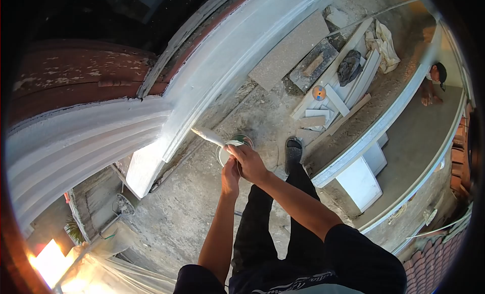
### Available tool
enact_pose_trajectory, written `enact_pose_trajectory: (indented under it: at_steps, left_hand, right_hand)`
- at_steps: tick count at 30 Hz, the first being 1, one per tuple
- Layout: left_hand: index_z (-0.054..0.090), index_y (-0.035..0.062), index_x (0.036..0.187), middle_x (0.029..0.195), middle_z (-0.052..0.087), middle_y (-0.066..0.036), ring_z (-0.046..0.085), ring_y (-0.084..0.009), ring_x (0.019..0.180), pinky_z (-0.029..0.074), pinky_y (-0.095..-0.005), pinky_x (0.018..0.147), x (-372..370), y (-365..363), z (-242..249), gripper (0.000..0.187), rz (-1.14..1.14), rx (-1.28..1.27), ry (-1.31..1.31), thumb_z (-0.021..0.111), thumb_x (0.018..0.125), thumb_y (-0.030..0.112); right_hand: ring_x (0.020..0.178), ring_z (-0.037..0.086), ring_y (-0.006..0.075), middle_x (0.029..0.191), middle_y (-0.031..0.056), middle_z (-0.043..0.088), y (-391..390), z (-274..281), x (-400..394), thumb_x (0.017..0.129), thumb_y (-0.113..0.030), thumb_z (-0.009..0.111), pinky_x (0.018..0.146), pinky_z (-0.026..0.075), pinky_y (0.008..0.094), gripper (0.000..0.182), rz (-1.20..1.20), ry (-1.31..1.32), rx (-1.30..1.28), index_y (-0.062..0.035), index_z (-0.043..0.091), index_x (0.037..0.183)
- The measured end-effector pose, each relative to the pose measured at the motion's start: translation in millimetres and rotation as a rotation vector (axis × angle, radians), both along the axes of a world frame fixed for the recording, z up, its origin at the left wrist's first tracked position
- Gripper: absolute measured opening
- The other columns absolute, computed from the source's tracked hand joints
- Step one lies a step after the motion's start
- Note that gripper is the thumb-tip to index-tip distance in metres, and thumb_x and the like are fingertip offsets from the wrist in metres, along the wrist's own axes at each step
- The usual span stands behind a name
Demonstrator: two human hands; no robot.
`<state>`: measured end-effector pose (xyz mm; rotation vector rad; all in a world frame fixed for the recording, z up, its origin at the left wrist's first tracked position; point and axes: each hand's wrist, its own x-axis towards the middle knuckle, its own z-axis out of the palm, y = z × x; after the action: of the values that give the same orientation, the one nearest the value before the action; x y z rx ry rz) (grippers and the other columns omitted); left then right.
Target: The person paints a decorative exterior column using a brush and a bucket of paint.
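A paintbrush (208,136) with pale, paint-coated bristles points up and left toward the white moulding. My right hand (248,163) is closed around its handle end. Right below and touching it, my left hand (231,178) is closed, its fingers curled beside the right palm; I cannot tell what it grips. Behind both hands shows a paint bucket (244,139) with a pale rim and a green and reddish side, partly covered by the hands. The white-painted curved moulding (202,92) runs past the bristle tip.
Grey slabs (290,51), boards (336,114), a black bag (349,67) and an orange disc (319,93) lie along the floor ahead. A low curved wall (374,132) stands to the right; beyond it a person in a cap (437,74) crouches. Plastic sheeting (121,271) hangs lower left.
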<state>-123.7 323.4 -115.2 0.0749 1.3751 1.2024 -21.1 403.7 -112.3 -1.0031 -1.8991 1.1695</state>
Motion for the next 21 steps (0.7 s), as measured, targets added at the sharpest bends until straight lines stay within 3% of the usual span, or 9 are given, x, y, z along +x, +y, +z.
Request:
enact_pose_trajectory:
  at_steps: [4, 7, 8, 10, 13, 16, 18, 20, 21]
  left_hand:
    - [0.051, 0.0008, 0.126, 0.12, 0.061, -0.018, 0.061, -0.0216, 0.105, 0.047, -0.0366, 0.091, 26, 50, 42, 0.041, 0.184, -0.117, -0.199, 0.044, 0.101, 0.033]
    - [0.046, 0.0011, 0.13, 0.121, 0.06, -0.022, 0.064, -0.0244, 0.097, 0.05, -0.0375, 0.088, 39, 39, 1, 0.04, -0.028, -0.338, 0.007, 0.048, 0.1, 0.028]
    - [0.044, 0.0007, 0.131, 0.121, 0.061, -0.023, 0.066, -0.0265, 0.093, 0.052, -0.0375, 0.082, 51, 37, -10, 0.039, 0.07, -0.295, 0.049, 0.048, 0.101, 0.025]
    - [0.044, -0.001, 0.128, 0.122, 0.061, -0.022, 0.066, -0.0265, 0.095, 0.052, -0.0375, 0.082, 66, 38, -30, 0.038, 0.002, -0.287, 0.206, 0.046, 0.102, 0.026]
    - [0.044, -0.0025, 0.126, 0.121, 0.062, -0.019, 0.066, -0.0271, 0.099, 0.052, -0.039, 0.083, 77, 14, -69, 0.038, -0.138, -0.239, 0.388, 0.041, 0.104, 0.028]
    - [0.042, -0.002, 0.126, 0.12, 0.061, -0.019, 0.065, -0.0276, 0.098, 0.051, -0.0399, 0.085, 92, -7, -97, 0.038, -0.24, -0.229, 0.447, 0.039, 0.105, 0.029]
    - [0.045, -0.0021, 0.122, 0.117, 0.062, -0.019, 0.065, -0.0267, 0.096, 0.052, -0.0392, 0.084, 100, -15, -107, 0.036, -0.249, -0.232, 0.446, 0.038, 0.105, 0.029]
    - [0.049, -0.0029, 0.116, 0.113, 0.063, -0.019, 0.066, -0.0254, 0.093, 0.053, -0.0388, 0.084, 102, -26, -113, 0.035, -0.28, -0.264, 0.442, 0.038, 0.105, 0.028]
    - [0.051, -0.0035, 0.112, 0.11, 0.064, -0.019, 0.066, -0.0246, 0.092, 0.053, -0.0387, 0.084, 101, -28, -121, 0.034, -0.309, -0.285, 0.435, 0.038, 0.105, 0.027]
  right_hand:
    - [0.098, 0.061, 0.0339, 0.104, 0.0149, 0.06, -28, -7, 31, 0.072, -0.001, 0.068, 0.08, 0.05, 0.0416, 0.059, -0.035, -0.086, 0.007, 0.0016, 0.051, 0.128]
    - [0.106, 0.054, 0.0338, 0.116, 0.0165, 0.055, -33, -32, 71, 0.072, -0.005, 0.065, 0.087, 0.045, 0.0438, 0.063, 0.239, -0.112, 0.047, 0.0013, 0.048, 0.132]
    - [0.119, 0.049, 0.0332, 0.123, 0.015, 0.051, -23, -44, 88, 0.068, -0.004, 0.066, 0.099, 0.039, 0.0483, 0.065, 0.402, -0.047, -0.056, -0.0012, 0.052, 0.131]
    - [0.118, 0.05, 0.0341, 0.124, 0.0141, 0.053, 26, -78, 132, 0.065, -0.002, 0.061, 0.101, 0.038, 0.0481, 0.068, 0.417, 0.017, -0.056, -0.0051, 0.054, 0.132]
    - [0.099, 0.063, 0.0359, 0.107, 0.0189, 0.064, 96, -216, 203, 0.071, -0.002, 0.062, 0.086, 0.05, 0.0447, 0.05, -0.212, -0.228, -0.059, -0.0057, 0.06, 0.121]
    - [0.072, 0.069, 0.0301, 0.081, 0.0177, 0.069, 176, -361, 277, 0.082, -0.015, 0.061, 0.066, 0.056, 0.0391, 0.027, -0.786, -0.357, -0.584, -0.0009, 0.066, 0.105]
    - [0.057, 0.068, 0.0261, 0.075, 0.0167, 0.068, 216, -403, 301, 0.084, -0.024, 0.064, 0.049, 0.058, 0.0384, 0.032, -1.088, -0.247, -0.942, 0.006, 0.064, 0.095]
    - [0.063, 0.064, 0.0268, 0.089, 0.0173, 0.062, 229, -435, 308, 0.087, -0.04, 0.069, 0.051, 0.057, 0.038, 0.059, -1.196, -0.317, -1.043, 0.009, 0.053, 0.116]
    - [0.078, 0.066, 0.0316, 0.099, 0.0216, 0.061, 234, -461, 319, 0.083, -0.043, 0.072, 0.058, 0.061, 0.0417, 0.075, -1.134, -0.294, -1.139, 0.0081, 0.034, 0.122]
